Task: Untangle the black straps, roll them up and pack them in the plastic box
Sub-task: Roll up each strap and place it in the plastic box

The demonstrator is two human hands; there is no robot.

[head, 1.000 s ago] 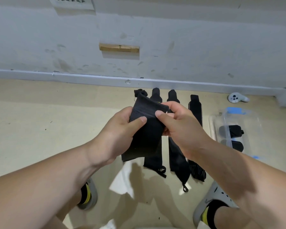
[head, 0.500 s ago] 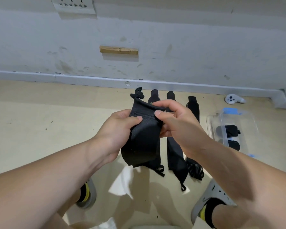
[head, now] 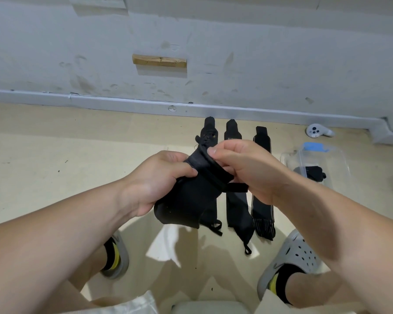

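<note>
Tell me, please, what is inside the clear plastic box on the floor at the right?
The plastic box holds at least one rolled black strap, seen through its clear wall. The right forearm covers the box's near part, so anything lying there cannot be seen.

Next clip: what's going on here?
A person holds a black strap up in both hands. The left hand grips its middle and the right hand pinches its upper end, apparently to roll it. Three more straps lie flat side by side on the floor in front. To the right, the plastic box already holds some rolled straps.
</note>
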